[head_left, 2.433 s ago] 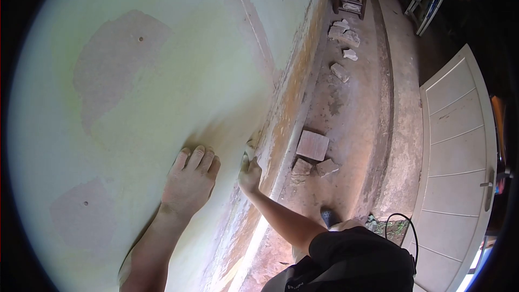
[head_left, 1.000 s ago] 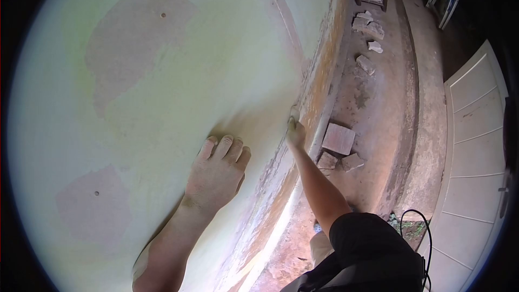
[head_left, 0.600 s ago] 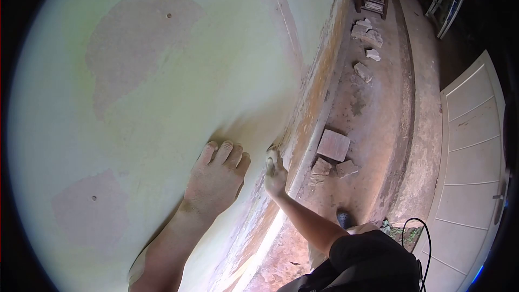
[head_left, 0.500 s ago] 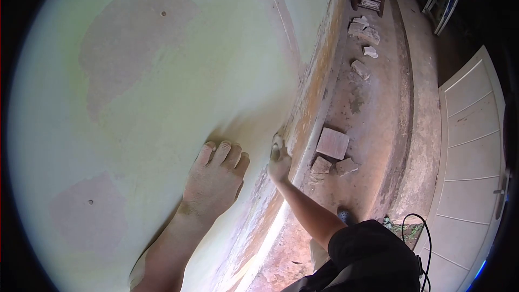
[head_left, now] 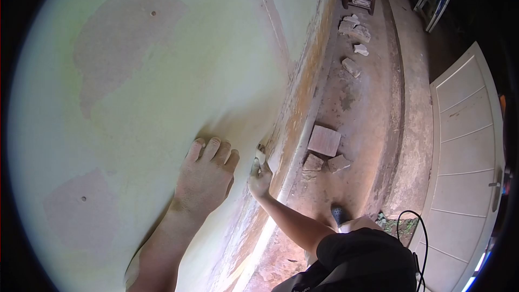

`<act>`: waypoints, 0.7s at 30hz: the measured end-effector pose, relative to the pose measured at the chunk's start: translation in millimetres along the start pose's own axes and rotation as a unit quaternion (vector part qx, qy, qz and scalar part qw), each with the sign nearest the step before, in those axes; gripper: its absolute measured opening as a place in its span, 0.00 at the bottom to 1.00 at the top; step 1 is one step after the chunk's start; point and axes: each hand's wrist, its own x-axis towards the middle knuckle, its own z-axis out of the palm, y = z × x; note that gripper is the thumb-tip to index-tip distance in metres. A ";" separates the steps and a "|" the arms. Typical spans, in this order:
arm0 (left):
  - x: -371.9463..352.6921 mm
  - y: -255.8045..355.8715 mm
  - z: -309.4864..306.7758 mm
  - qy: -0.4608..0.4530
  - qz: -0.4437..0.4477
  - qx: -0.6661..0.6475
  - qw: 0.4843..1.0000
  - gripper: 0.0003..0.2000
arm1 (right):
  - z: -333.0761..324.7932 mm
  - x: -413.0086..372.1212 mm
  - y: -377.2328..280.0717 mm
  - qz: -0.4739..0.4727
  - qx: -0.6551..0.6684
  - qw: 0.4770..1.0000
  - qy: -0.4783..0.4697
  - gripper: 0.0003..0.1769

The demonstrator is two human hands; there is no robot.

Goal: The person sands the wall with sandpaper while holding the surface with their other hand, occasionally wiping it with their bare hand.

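My left hand [head_left: 207, 176], coated in pale dust, rests palm down on the pale green wall [head_left: 178, 103]. Its fingers are slightly apart and bent at the tips; the thumb is hidden. Lower on the wall, to the right, my right hand [head_left: 260, 179] has its fingers closed round a small, pale piece [head_left: 260, 154] too small to identify. That hand is close to the stained, flaking strip [head_left: 296, 121] along the foot of the wall. Smooth grey-pink patches [head_left: 116, 43] mark the wall's surface.
Along the floor [head_left: 359, 124] lie a square slab [head_left: 324, 140], broken pieces [head_left: 339, 163] and pale rubble [head_left: 355, 28]. A small rack [head_left: 359, 0] stands farther off. At the right are a cream door [head_left: 465, 157] and a black cable [head_left: 426, 238].
My right hand has shifted left, away from the flaking strip, and its fingers now point more upward. The camera view has moved slightly; my left hand remains on the wall.
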 end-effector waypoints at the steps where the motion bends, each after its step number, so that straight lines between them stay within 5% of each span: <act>1: 0.1 -0.3 -0.2 0.001 0.006 0.004 1.000 0.16 | 2.7 3.9 1.4 0.002 0.002 1.000 0.007 0.18; 3: -1.4 0.2 -0.4 0.007 0.000 -0.013 1.000 0.16 | 6.6 25.4 6.5 0.069 0.034 0.996 0.052 0.16; 5: -1.5 -0.3 -1.8 0.005 0.000 -0.016 1.000 0.17 | 4.6 63.6 11.4 0.173 -0.088 0.979 0.065 0.18; 7: -2.5 -1.0 0.1 0.000 0.001 -0.023 1.000 0.17 | 1.7 98.2 47.3 0.119 -0.097 0.985 0.084 0.21; 10: -3.0 -0.8 0.8 0.038 0.005 -0.018 0.999 0.17 | -8.3 113.4 37.0 0.178 -0.101 0.978 0.028 0.15; 12: -1.9 -1.0 0.0 0.021 0.006 -0.006 1.000 0.16 | -8.2 86.4 2.0 0.013 0.027 0.995 0.096 0.17; 13: -1.1 -1.7 -1.1 0.026 0.005 -0.006 1.000 0.16 | -16.1 69.9 -9.9 -0.009 0.005 0.999 0.034 0.24; 17: -1.8 0.9 -0.4 0.012 -0.002 -0.026 1.000 0.17 | -14.8 25.7 1.5 -0.056 -0.021 0.998 0.001 0.21; 21: -1.7 1.6 -0.3 0.002 -0.005 -0.041 0.999 0.17 | -7.8 63.6 26.6 -0.097 -0.074 0.990 0.073 0.21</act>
